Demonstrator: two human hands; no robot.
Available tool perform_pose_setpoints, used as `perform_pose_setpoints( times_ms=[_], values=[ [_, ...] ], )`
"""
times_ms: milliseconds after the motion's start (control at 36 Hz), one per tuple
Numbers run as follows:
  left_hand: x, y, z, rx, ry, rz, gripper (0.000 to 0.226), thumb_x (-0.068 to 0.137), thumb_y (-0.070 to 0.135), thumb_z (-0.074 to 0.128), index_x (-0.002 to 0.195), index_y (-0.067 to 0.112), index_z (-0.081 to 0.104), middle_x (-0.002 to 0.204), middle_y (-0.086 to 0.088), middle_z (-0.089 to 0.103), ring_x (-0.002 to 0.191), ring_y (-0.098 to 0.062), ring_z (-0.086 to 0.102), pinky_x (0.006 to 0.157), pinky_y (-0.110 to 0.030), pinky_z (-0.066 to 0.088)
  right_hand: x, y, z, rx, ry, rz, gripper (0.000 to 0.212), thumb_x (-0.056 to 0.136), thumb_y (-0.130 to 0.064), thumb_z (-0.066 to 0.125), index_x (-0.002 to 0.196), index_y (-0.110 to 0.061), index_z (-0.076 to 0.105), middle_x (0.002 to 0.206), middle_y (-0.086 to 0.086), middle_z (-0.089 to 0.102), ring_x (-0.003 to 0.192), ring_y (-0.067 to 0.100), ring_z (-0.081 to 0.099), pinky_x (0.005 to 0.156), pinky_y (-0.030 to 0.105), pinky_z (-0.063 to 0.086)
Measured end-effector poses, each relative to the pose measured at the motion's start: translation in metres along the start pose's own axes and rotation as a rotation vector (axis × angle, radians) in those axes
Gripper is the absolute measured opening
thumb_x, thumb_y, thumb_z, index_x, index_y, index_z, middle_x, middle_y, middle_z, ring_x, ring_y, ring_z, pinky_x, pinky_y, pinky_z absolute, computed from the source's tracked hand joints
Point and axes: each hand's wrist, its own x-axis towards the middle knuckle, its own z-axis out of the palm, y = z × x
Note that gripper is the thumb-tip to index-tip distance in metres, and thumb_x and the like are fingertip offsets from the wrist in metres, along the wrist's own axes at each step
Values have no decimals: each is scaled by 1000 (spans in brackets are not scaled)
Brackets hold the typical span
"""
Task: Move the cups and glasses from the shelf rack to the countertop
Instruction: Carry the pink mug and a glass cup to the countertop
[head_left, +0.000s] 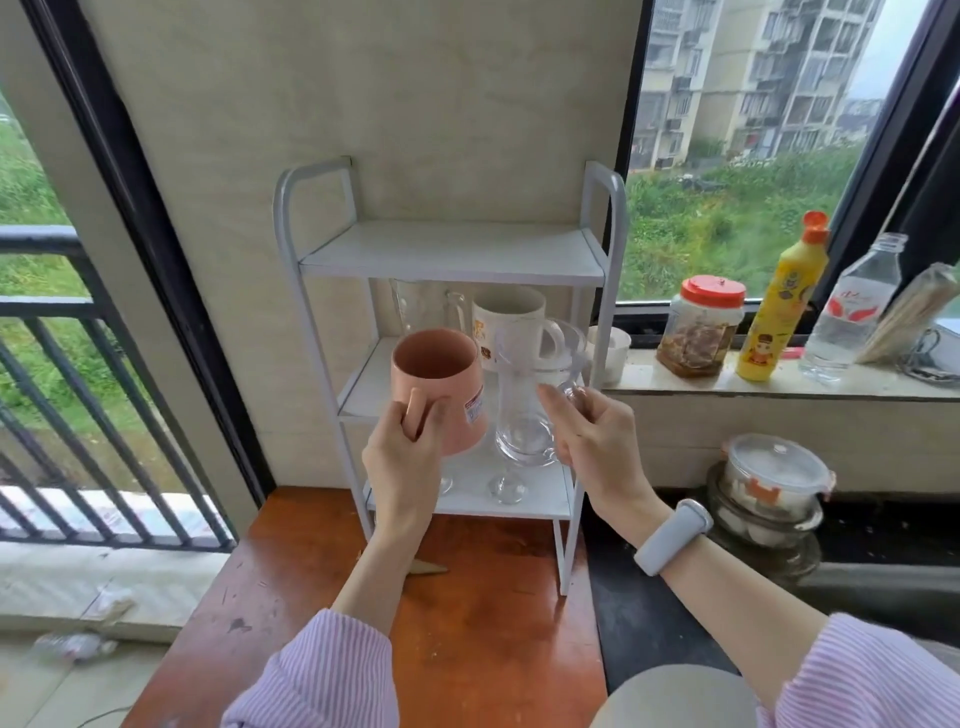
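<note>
Both hands are gripping vessels before the white metal shelf rack (597, 260): left hand (402, 462) grasping a pink ceramic mug (441, 387), right hand (597, 447) grasping a clear glass mug (522, 415).

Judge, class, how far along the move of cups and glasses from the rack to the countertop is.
Done: nothing shows yet on the wooden countertop, and the rack's top shelf is bare. In hand: the left hand holds the pink mug by its handle; the right hand grips a clear glass mug. Left: the white mug and a glass on the middle shelf, stemmed glasses on the bottom.
</note>
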Motion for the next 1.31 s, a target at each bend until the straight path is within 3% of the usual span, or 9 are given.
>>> perform_pose_setpoints(
  times_ms=[194,278,417,500,583,778,944,1056,1306],
  values=[
    [-50,5,-10,-49,-39,37,35,86,19,62,58,23,41,56,6,43,50,-1,41,49,-10,35,-59,20,-32,-106,-44,-78,46,80,-24,63,48,-20,31,39,-10,29,39,6,22,41,14,23],
    [-68,9,-4,-84,-60,-17,35,86,20,62,57,23,42,55,6,42,53,-5,40,53,-23,41,-80,28,-52,-133,-12,-54,43,74,-32,64,48,-16,33,39,-10,30,40,6,22,41,15,23],
    [-106,21,22,-72,-169,-8,33,87,21,61,59,18,42,56,5,42,50,-2,39,48,-11,34,-112,30,-104,-162,86,-33,40,78,-19,64,49,-7,40,40,-8,35,41,6,26,42,15,26],
    [-135,33,48,-91,-267,11,29,86,24,62,62,16,47,58,2,48,54,-5,42,49,-14,36,-132,22,-145,-207,147,-50,42,81,-8,64,48,-16,39,39,-9,39,39,6,29,42,13,27],
    [-171,53,81,-128,-382,19,29,86,26,62,68,6,52,62,-6,54,62,-18,48,56,-25,42,-154,8,-191,-233,268,-35,51,80,-7,68,47,-18,30,40,-9,30,42,6,23,43,15,23],
    [-284,118,166,-235,-617,61,30,86,18,61,61,14,46,59,5,50,55,-1,43,51,-11,37,-231,-35,-325,-273,494,22,43,76,-24,62,51,-16,29,47,-1,22,44,12,19,40,20,19],
    [-396,175,238,-313,-816,101,29,86,17,61,62,10,48,58,5,48,52,1,41,50,-12,34,-308,-67,-439,-311,711,59,50,81,-14,64,50,-20,26,42,-13,22,42,8,20,40,17,21],
    [-473,210,281,-369,-968,122,41,86,19,62,53,25,39,46,11,43,47,-1,40,45,-14,29,-366,-91,-506,-362,857,65,50,84,-10,63,50,-19,28,39,-13,25,40,3,20,40,13,21],
    [-643,290,372,-477,-1408,206,24,83,29,64,63,20,54,57,10,55,55,6,42,55,-16,35,-490,-145,-626,-562,1287,109,47,86,-10,60,52,-21,29,42,-12,27,44,6,24,44,21,23]
  ],
)
